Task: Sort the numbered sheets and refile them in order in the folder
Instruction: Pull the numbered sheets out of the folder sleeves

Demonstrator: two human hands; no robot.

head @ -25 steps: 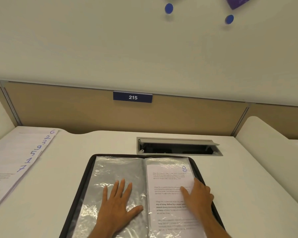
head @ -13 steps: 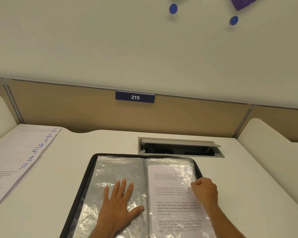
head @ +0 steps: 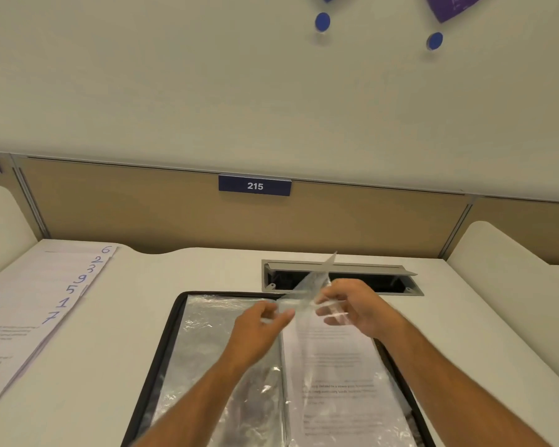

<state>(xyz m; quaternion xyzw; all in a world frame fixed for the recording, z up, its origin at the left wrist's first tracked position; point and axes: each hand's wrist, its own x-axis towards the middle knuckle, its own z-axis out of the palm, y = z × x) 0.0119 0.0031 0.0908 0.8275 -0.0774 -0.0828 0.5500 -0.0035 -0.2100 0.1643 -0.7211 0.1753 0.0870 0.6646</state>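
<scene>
The black folder [head: 162,356] lies open at lower centre on the table [head: 465,317]. Both hands meet above its spine: the left hand [head: 259,324] and right hand [head: 352,306] seem to pinch a lifted clear sleeve [head: 313,285], though blur hides the fingers. Numbered sheets [head: 39,295] lie fanned at the left.
</scene>
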